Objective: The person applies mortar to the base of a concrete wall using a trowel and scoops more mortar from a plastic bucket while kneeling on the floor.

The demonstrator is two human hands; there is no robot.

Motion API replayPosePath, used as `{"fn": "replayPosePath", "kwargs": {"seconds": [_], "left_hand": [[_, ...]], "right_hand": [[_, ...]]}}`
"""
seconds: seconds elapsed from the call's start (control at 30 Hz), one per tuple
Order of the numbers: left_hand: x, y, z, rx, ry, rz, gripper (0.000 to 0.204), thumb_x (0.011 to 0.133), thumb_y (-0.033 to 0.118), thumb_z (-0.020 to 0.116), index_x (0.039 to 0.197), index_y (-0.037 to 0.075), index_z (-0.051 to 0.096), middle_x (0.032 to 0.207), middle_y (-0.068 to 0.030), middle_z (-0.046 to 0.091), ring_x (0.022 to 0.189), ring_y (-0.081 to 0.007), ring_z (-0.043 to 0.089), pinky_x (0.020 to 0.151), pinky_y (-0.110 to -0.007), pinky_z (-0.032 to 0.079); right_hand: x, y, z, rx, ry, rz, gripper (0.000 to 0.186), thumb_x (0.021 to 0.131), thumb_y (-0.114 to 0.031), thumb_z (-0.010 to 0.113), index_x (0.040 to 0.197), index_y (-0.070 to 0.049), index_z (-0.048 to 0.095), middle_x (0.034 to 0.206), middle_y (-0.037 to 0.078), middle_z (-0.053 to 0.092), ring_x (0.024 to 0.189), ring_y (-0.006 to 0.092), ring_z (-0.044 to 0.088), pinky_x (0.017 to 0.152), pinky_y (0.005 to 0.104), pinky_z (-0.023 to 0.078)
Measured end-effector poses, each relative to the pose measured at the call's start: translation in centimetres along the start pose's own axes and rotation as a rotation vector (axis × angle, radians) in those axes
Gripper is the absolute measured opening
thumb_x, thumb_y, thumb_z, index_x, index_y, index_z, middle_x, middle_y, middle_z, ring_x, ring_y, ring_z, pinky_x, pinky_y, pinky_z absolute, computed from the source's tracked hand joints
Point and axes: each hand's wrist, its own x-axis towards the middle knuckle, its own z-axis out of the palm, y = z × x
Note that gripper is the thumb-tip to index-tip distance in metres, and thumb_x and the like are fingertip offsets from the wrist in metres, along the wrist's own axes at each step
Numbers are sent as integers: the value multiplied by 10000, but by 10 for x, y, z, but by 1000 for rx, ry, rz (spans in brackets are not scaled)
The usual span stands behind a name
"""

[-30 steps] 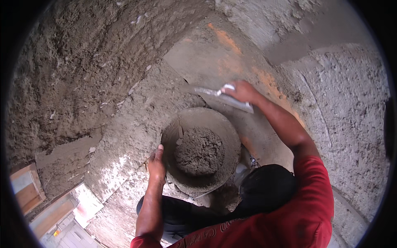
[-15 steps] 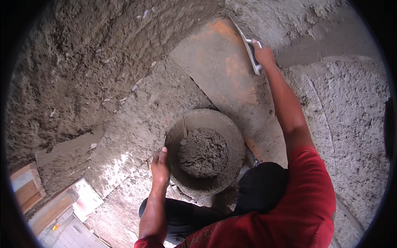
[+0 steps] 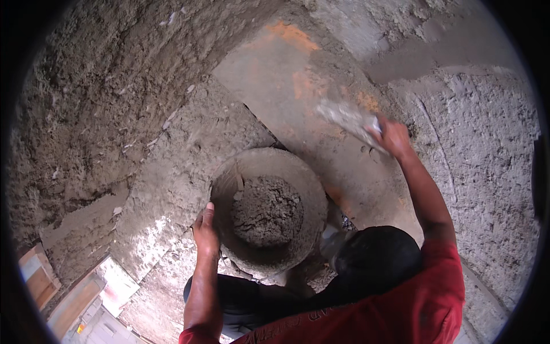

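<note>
My left hand (image 3: 207, 230) grips the left rim of a round, mortar-caked bucket (image 3: 306, 178), its thumb up along the edge and its fingers against the outside. Grey, crumbly mortar (image 3: 267, 211) lies in the bottom of the bucket, and a small stick-like piece (image 3: 239, 182) leans on the inner wall. Out to the right, my right hand (image 3: 394, 136) is closed round the handle of a plastering trowel (image 3: 346, 119). The trowel is smeared by motion, with its pale, wet-looking face showing above the board; whether it touches anything I cannot tell.
A flat board (image 3: 269, 74) with orange stains spreads beyond the bucket. Rough mortar-covered walls stand at the left (image 3: 114, 103) and right (image 3: 475, 132), meeting in a far corner. Wooden pieces (image 3: 74, 304) lie at the lower left, and my bent knee (image 3: 378, 258) is close beside the bucket.
My right hand and the trowel have come down from the wall near the far corner, back toward me, and the trowel has turned. My left hand stays on the bucket rim; the view has shifted slightly.
</note>
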Motion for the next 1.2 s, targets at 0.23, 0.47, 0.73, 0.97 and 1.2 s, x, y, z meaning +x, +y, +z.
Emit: {"fn": "replayPosePath", "kwargs": {"seconds": [0.23, 0.47, 0.73, 0.97, 1.2], "left_hand": [[14, -26, -10, 46, 94, 85, 462, 929, 420, 618, 998, -35, 662, 952, -87, 643, 937, -168, 547, 889, -298, 418], [2, -15, -10, 157, 56, -3, 794, 895, 545, 589, 1300, -131, 492, 1298, -307, 543, 1280, -351, 487, 1079, -371, 346], [15, -15, -16, 174, -27, 70, 725, 913, 539, 550, 1251, -103, 545, 1235, -313, 576, 1219, -385, 537, 1016, -399, 410], [27, -45, -41, 406, -109, 197, 683, 927, 572, 509, 1146, -66, 616, 1169, -301, 609, 1134, -418, 574, 963, -430, 447], [-29, -124, -138, 443, -267, 443, 615, 896, 565, 586, 1165, 14, 633, 1087, -238, 660, 1067, -359, 627, 921, -408, 482]], "right_hand": [[234, -115, -26, 75, 366, 180, 586, 903, -599, 495, 1043, -49, 643, 955, 202, 695, 897, 398, 670, 765, 491, 528], [248, -107, -4, -38, 450, 314, 693, 858, -690, 490, 1211, -103, 592, 1003, 195, 701, 911, 407, 673, 771, 504, 520], [87, -141, -98, -199, 806, -421, 421, 823, -448, 714, 1068, -111, 664, 883, 152, 694, 803, 351, 674, 723, 417, 537], [-27, -188, -151, -230, 639, -934, 409, 711, -318, 819, 1020, -109, 652, 938, 137, 676, 835, 320, 661, 699, 407, 510], [9, -249, -180, 184, 300, -713, 507, 889, -460, 637, 1153, -30, 599, 1064, 242, 652, 988, 411, 623, 820, 434, 483]]}}
